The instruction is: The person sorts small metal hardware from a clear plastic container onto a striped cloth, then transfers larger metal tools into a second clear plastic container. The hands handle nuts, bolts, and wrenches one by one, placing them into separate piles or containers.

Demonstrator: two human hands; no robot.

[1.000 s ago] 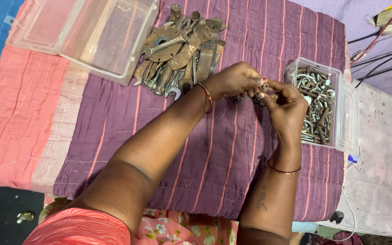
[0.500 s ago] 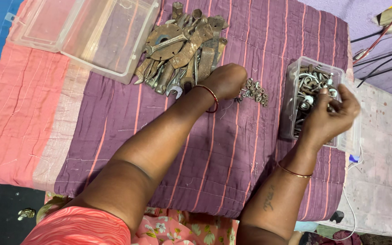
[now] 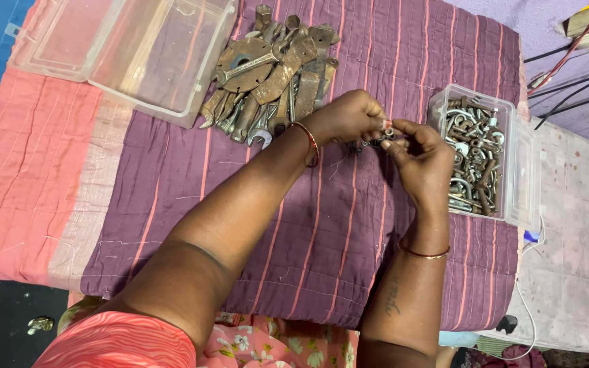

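Back from the clear box (image 3: 512, 160) at right, my right hand (image 3: 423, 158) now meets my left hand (image 3: 349, 117) mid-frame, both pinching a small nut (image 3: 389, 132). I judge I'm fitting parts; next comes a steady twist. Fingers probably hide a bolt.

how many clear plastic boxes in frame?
2. One large clear box lies open and empty-looking at top left of the quilt. One smaller clear box full of metal hardware sits by the right hand. None seems hidden.
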